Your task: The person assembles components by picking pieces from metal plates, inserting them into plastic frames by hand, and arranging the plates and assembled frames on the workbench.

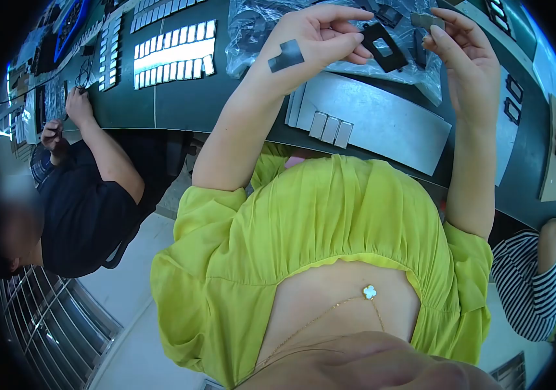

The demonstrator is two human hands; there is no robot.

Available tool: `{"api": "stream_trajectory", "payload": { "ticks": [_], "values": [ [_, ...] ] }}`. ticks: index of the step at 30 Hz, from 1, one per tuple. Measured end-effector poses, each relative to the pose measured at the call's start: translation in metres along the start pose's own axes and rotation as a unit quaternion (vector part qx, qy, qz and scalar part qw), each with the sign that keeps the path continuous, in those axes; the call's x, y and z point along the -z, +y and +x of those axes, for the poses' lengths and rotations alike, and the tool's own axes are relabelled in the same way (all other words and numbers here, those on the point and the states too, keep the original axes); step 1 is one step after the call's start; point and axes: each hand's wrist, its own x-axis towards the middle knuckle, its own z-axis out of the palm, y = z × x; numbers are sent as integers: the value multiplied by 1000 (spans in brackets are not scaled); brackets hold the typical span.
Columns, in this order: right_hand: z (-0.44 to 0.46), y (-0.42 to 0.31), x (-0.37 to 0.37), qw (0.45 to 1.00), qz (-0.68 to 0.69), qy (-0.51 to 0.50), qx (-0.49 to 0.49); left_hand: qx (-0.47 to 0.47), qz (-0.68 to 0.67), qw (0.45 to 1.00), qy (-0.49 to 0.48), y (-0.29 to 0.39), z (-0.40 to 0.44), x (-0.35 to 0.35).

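Note:
My left hand (320,39) has its thumb and fingers at the edge of a flat black plate with a rectangular cut-out (385,49), pinching it. A dark square patch (286,56) is stuck near that wrist. Between the thumb and fingers of my right hand (466,49) is a small flat grey piece (427,21), held apart from the black plate. Beneath both hands lies clear plastic wrapping (245,45) with dark parts in it. Nearer to me, several small silvery rectangular pieces (331,129) lie in a row on a grey metal sheet (398,123).
Rows of small shiny rectangular pieces (174,55) stand on the dark green table (180,107) at left. A co-worker in black (89,195) sits at left, and a person in a striped sleeve (528,283) at right. A cardboard tray (554,175) with dark parts lies at far right.

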Motion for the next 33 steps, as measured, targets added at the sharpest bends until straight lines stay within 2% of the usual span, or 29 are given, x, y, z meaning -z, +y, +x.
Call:
{"api": "stream_trajectory", "payload": {
  "ticks": [2, 8, 10, 14, 18, 20, 25, 30, 32, 33],
  "values": [
    [-2, 10, 6, 999, -22, -26, 16, 2, -1, 1000, -3, -3, 1, 0],
    [-15, 4, -5, 997, 42, -65, -8, 9, -39, 999, 16, -7, 2, -6],
    [-16, 5, -8, 998, 26, -62, -9, 31, -99, 994, 20, -5, 3, -9],
    [-17, 5, -11, 999, -8, -35, 0, 18, -138, 990, 6, -6, 2, -12],
    [-19, 5, -14, 998, -48, -28, 6, -35, -85, 996, -12, -9, 2, -18],
    [-21, 5, -17, 992, -122, -7, 38, -46, -58, 997, -9, -10, 2, -20],
    [-21, 11, -22, 991, -115, -26, 61, -112, 22, 993, 6, -14, -1, -28],
    [-22, 10, -28, 987, -141, -12, 70, -153, 27, 988, 11, -21, 0, -30],
    [-22, 11, -29, 971, -190, 0, 142, -167, 21, 986, 4, -23, 2, -30],
    [-22, 10, -31, 971, -191, 0, 142, -183, 36, 982, 12, -23, 1, -31]
  ]
}}
